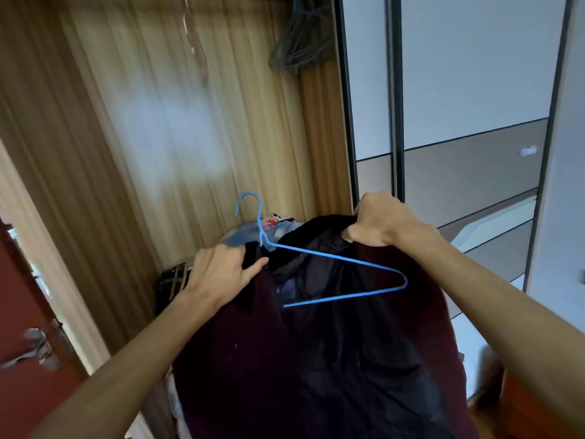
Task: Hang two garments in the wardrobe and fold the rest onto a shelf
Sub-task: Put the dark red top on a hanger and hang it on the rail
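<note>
A dark maroon garment hangs in front of me, its neck opening spread between both hands. My left hand pinches the left edge of the collar. My right hand grips the right edge in a fist. A blue wire hanger lies partly inside the neck opening, hook pointing up and left; its left shoulder is hidden under the cloth. Behind it, light blue and printed clothes lie in a pile inside the open wardrobe.
The wardrobe interior has wooden walls. A bundle of dark empty hangers hangs at the top right of it. Sliding doors stand to the right. A red door with a metal handle is at the left. A checked item lies low left.
</note>
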